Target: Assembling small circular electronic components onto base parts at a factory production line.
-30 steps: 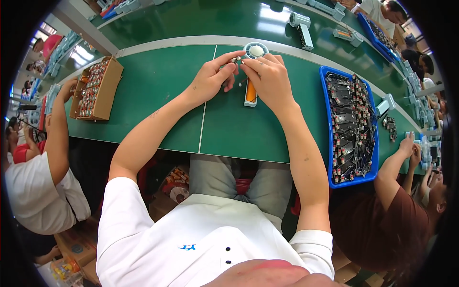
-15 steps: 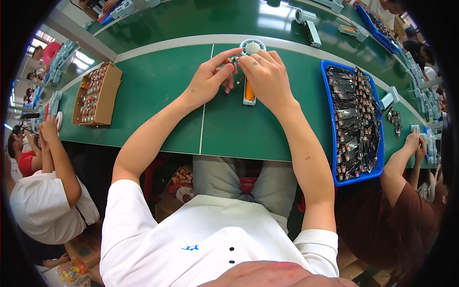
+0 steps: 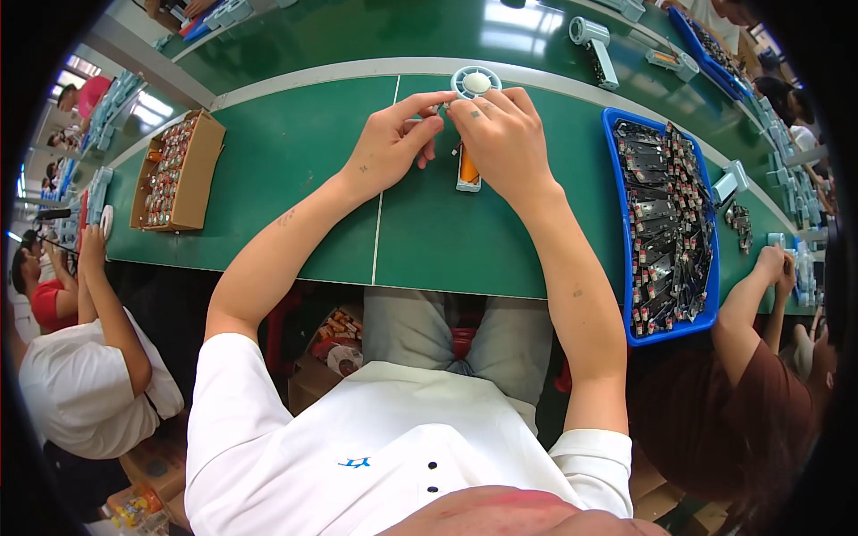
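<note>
One left hand [image 3: 386,150], one right hand [image 3: 505,147] at one fan [image 3: 476,83]

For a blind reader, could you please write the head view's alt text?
A person's left hand and right hand meet at a tiny part by a pale fan-like device on a green table, between a box of parts and a blue tray.

Lt-blue fan [image 3: 476,83] w/ exposed orng batt. [image 3: 467,168]

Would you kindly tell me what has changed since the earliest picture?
The co-worker's hand on the left has moved leftward, away from the cardboard box. The person's left hand and right hand stay close together at the handheld fan.
</note>
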The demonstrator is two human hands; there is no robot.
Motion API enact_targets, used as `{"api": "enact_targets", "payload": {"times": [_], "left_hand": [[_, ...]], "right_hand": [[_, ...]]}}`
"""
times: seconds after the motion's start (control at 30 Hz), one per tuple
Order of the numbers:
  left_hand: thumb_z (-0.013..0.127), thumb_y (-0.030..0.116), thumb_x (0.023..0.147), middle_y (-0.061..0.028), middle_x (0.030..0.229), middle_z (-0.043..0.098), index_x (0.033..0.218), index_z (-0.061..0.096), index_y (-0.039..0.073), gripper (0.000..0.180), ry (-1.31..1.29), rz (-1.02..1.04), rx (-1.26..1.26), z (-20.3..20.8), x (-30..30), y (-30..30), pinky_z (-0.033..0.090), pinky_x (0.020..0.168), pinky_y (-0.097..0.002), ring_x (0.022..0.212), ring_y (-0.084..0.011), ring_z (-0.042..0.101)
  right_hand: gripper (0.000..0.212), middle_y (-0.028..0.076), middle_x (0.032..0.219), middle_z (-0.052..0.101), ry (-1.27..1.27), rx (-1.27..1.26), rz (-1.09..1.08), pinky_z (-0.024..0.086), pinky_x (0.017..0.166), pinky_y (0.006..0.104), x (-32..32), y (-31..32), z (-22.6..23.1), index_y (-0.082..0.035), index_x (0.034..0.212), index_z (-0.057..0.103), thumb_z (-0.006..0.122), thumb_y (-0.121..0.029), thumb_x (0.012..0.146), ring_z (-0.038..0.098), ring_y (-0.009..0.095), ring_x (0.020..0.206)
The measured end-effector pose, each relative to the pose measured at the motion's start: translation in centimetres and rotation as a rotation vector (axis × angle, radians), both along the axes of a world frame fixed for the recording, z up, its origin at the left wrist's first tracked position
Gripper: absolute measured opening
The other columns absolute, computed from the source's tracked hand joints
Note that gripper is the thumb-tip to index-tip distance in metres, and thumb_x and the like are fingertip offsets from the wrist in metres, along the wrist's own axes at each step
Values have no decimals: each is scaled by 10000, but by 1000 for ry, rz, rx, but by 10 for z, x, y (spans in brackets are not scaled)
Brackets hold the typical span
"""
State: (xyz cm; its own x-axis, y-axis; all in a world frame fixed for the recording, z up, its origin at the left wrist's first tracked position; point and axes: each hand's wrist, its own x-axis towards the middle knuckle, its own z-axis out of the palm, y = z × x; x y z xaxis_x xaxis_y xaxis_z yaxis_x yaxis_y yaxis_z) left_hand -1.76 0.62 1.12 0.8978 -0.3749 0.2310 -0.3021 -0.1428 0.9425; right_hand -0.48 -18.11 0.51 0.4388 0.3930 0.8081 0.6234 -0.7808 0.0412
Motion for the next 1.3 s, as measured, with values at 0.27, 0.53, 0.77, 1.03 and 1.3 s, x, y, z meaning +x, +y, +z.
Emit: {"api": "enact_targets", "payload": {"times": [0.27, 0.53, 0.77, 1.03, 1.3], "left_hand": [[533, 58, 1033, -27, 866, 618, 1358, 627, 79, 339, -57, 10, 88, -4, 0, 3, 458, 593, -207, 671, -99, 553], [555, 24, 993, -56, 971, 708, 1259, 672, 34, 292, -341, 39, 200, 6, 0, 4, 487, 661, -257, 717, -152, 591], [504, 19, 1023, -26, 842, 624, 1282, 668, 57, 309, -361, -27, 214, 1, 3, 9, 427, 605, -221, 671, -109, 511], [533, 15, 1007, -52, 888, 663, 1268, 670, 32, 295, -425, -73, 287, 1, 4, 11, 468, 660, -262, 715, -146, 557], [558, 3, 985, -79, 943, 699, 1262, 667, 21, 298, -443, -74, 381, 6, 2, 11, 494, 700, -293, 754, -178, 597]], "right_hand": [[146, -26, 711, 673, 54, -82, -39, 457, 780, 281, -6, -1, 2, -114, 781, 613, 724, -86, 872, 570, 132, 663], [176, 0, 659, 672, 53, 76, 106, 505, 794, 279, -4, -5, 8, -100, 744, 628, 757, -121, 861, 602, 154, 599], [259, 19, 639, 674, 87, 152, 207, 539, 793, 281, 0, -10, -2, -78, 708, 605, 763, -166, 893, 648, 165, 612], [229, 12, 613, 622, 49, 157, 281, 560, 815, 300, 2, -13, -6, -51, 728, 612, 787, -114, 861, 586, 166, 587], [237, 14, 616, 634, 32, 119, 302, 562, 827, 300, 4, -15, -7, -80, 733, 597, 789, -140, 859, 629, 175, 619]]}}
